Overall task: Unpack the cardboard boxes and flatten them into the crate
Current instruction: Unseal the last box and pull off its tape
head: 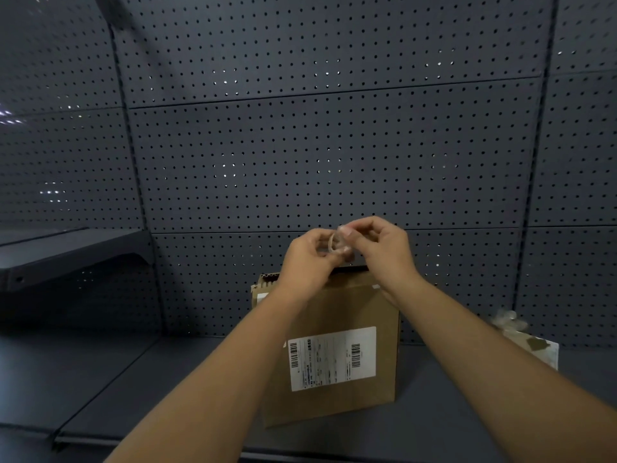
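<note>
A brown cardboard box (337, 315) with a white shipping label (332, 358) stands on the dark shelf (133, 389), its top flaps loose. Above the box, my left hand (307, 259) and my right hand (380, 248) meet. Between their fingertips they pinch a crumpled strip of clear packing tape (337, 243). Both forearms cross in front of the box and hide part of its front face.
A dark pegboard wall (334, 145) rises behind the shelf. A higher shelf (66, 252) juts out at the left. At the right, partly behind my right arm, lies a pale flat piece with a crumpled wad of tape (509, 320) on it.
</note>
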`<state>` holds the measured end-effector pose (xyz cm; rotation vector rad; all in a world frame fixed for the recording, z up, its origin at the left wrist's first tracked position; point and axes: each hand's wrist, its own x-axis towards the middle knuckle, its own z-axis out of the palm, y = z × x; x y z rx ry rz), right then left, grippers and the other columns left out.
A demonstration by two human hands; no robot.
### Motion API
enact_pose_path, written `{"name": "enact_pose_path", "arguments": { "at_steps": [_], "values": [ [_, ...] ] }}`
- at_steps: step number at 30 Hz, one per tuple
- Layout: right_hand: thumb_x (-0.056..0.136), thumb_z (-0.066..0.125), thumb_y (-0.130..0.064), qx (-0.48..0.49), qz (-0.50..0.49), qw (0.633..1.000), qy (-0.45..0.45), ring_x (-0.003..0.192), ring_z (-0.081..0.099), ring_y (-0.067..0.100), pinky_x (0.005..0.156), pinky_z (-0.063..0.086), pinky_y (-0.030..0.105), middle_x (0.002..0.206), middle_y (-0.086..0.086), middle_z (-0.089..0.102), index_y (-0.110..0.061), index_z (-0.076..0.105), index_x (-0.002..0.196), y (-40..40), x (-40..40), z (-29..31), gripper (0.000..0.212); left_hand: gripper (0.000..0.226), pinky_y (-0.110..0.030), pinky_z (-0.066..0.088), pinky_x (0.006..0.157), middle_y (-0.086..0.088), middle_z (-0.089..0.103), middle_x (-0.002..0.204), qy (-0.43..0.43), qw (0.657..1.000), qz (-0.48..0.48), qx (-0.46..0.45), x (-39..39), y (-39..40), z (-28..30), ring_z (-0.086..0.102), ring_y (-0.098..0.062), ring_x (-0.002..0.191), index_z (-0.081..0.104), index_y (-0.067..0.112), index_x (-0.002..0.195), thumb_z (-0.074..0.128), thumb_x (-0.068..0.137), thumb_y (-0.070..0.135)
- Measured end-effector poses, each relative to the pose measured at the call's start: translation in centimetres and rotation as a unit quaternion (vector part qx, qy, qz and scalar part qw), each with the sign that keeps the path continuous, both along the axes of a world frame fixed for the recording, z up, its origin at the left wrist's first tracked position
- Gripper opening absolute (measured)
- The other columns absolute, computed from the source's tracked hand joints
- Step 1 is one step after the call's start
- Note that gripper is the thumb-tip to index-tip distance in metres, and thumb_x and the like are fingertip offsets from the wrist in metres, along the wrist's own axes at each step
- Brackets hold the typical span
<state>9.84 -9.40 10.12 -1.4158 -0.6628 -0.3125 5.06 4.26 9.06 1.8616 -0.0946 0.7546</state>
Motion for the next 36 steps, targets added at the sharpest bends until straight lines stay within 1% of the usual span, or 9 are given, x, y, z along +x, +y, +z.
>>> {"name": "enact_pose_path", "arguments": {
  "at_steps": [3, 6, 8, 12, 15, 21, 29, 33, 36],
  "values": [
    [0.096, 0.071, -0.026, -0.13, -0.095, 0.984, -0.073, 0.095, 0.059, 0.0, 0.073, 0.044, 0.005, 0.108, -0.001, 0.062, -0.018, 0.078, 0.098, -0.5, 0.2, 0.5, 0.011, 0.029, -0.034, 0.06, 0.087, 0.003, 0.076, 0.102, 0.007, 1.0, 0.012, -0.012, 0.2, 0.2, 0.0, 0.074, -0.012, 0.093, 0.071, 0.018, 0.111, 0.085, 0.087, 0.024],
    [0.099, 0.059, -0.023, -0.182, -0.058, 0.978, -0.078, 0.091, 0.07, 0.021, 0.087, 0.058, 0.038, 0.087, 0.005, 0.075, -0.02, 0.078, 0.077, -0.8, 0.7, 0.7, 0.03, 0.031, -0.039, 0.062, 0.088, -0.005, 0.075, 0.103, 0.004, 0.998, 0.001, -0.065, 0.6, 0.3, 0.0, 0.075, -0.018, 0.094, 0.066, 0.012, 0.115, 0.082, 0.088, 0.014],
    [0.1, 0.057, -0.031, -0.192, -0.015, 0.978, -0.079, 0.089, 0.07, 0.032, 0.086, 0.059, 0.049, 0.084, 0.011, 0.075, -0.02, 0.076, 0.073, -0.9, 0.5, 0.8, 0.035, 0.042, -0.027, 0.062, 0.079, -0.009, 0.071, 0.094, 0.005, 0.994, -0.018, -0.108, 0.5, 0.5, 0.3, 0.073, -0.017, 0.09, 0.056, 0.011, 0.125, 0.078, 0.09, 0.004],
    [0.089, 0.078, -0.041, -0.174, 0.032, 0.982, -0.064, 0.09, 0.072, 0.016, 0.083, 0.062, 0.032, 0.093, 0.002, 0.076, -0.022, 0.076, 0.099, -1.2, 0.5, 0.6, 0.022, 0.031, -0.031, 0.061, 0.076, -0.003, 0.076, 0.097, 0.009, 0.999, 0.001, -0.038, 0.4, 0.6, 0.2, 0.074, -0.021, 0.092, 0.057, 0.018, 0.116, 0.078, 0.092, 0.015],
    [0.079, 0.089, -0.029, -0.142, 0.046, 0.989, 0.018, 0.095, 0.073, 0.027, 0.088, 0.062, 0.042, 0.095, 0.009, 0.074, -0.017, 0.074, 0.099, -1.3, 1.1, 0.8, 0.028, 0.034, -0.035, 0.062, 0.078, 0.002, 0.076, 0.097, 0.006, 1.0, -0.002, 0.008, 0.4, 0.7, 0.0, 0.073, -0.017, 0.093, 0.061, 0.019, 0.109, 0.084, 0.085, 0.011],
    [0.085, 0.076, 0.005, -0.138, 0.048, 0.988, 0.044, 0.071, 0.071, 0.029, 0.08, 0.062, 0.057, 0.082, 0.019, 0.07, -0.005, 0.066, 0.102, -1.5, 0.6, 1.3, 0.022, 0.047, -0.023, 0.058, 0.08, 0.002, 0.074, 0.102, -0.017, 0.998, -0.036, 0.049, 0.2, 0.2, -0.3, 0.071, -0.009, 0.094, 0.059, 0.019, 0.112, 0.09, 0.078, 0.014],
    [0.085, 0.081, -0.008, -0.119, -0.043, 0.992, 0.004, 0.082, 0.072, 0.027, 0.077, 0.063, 0.047, 0.078, 0.008, 0.069, -0.015, 0.073, 0.089, -1.7, 1.4, 0.8, 0.012, 0.037, -0.029, 0.052, 0.099, 0.014, 0.072, 0.113, -0.033, 0.994, -0.038, 0.099, 0.1, -0.5, -0.4, 0.064, 0.002, 0.111, 0.061, 0.03, 0.118, 0.082, 0.088, 0.026],
    [0.087, 0.078, -0.007, -0.109, -0.08, 0.991, -0.026, 0.077, 0.067, 0.018, 0.069, 0.062, 0.034, 0.08, 0.003, 0.065, -0.016, 0.072, 0.089, -0.8, 1.0, 1.0, 0.011, 0.027, -0.026, 0.054, 0.091, 0.011, 0.072, 0.117, -0.038, 0.996, -0.044, 0.068, -0.3, -0.4, -0.2, 0.067, -0.004, 0.11, 0.063, 0.026, 0.122, 0.072, 0.097, 0.021],
    [0.087, 0.079, -0.003, -0.094, -0.05, 0.994, -0.013, 0.071, 0.072, 0.021, 0.071, 0.065, 0.042, 0.075, 0.005, 0.067, -0.011, 0.073, 0.089, -0.5, 1.0, 1.0, 0.01, 0.018, -0.024, 0.055, 0.091, 0.008, 0.075, 0.114, -0.035, 0.998, -0.04, 0.044, -0.4, 0.0, 0.1, 0.069, -0.005, 0.107, 0.065, 0.024, 0.118, 0.06, 0.104, 0.014]
  ]
}}
